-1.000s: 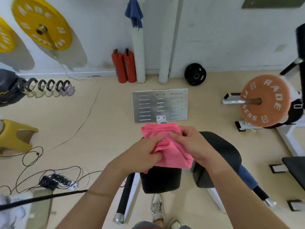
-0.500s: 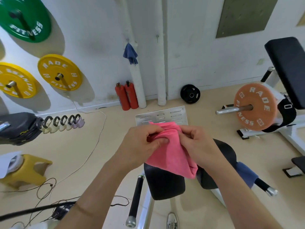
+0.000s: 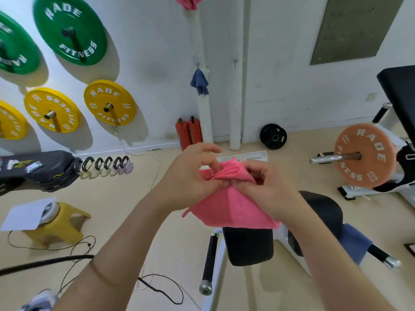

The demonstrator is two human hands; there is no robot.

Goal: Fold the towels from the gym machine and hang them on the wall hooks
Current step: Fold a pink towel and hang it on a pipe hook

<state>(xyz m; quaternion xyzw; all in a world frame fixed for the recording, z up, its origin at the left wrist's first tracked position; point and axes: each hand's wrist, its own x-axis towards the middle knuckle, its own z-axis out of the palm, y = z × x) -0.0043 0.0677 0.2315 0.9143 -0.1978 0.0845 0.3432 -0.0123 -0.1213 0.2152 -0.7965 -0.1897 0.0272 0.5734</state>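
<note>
1. Fingers [image 3: 253, 168] of both hands curled, pinching bunched top edge of soft pink terry towel [image 3: 233, 209].
2. Left hand [image 3: 188, 180], right hand [image 3: 267, 187] held it mid-air above black padded machine seat [image 3: 247, 245].
3. Judged: square corners first, then carry to bare metal wall hook [image 3: 235, 61].

Pink towel [image 3: 233, 212] that I hold: cloth, matt, fine short nap, soft creases where it bunches. Blue towel [image 3: 352, 241] draped on the machine: same matt cloth look. Black pad [image 3: 247, 245] below: matt, smooth covering. Handle bar [image 3: 208, 257]: black matt sleeve, bright polished metal cap at its end. Footplate [image 3: 253, 155]: bare metal, dull sheen. Yellow plates [image 3: 110, 94] and green plate [image 3: 54, 30] on the wall: smooth, slight gloss. Orange plate [image 3: 363, 176]: matt, on a shiny metal bar [image 3: 330, 158]. Yellow stool [image 3: 65, 223]: smooth plastic. White sheet [image 3: 24, 215] on it: paper. Floor [image 3: 134, 209]: smooth, matt.
</note>
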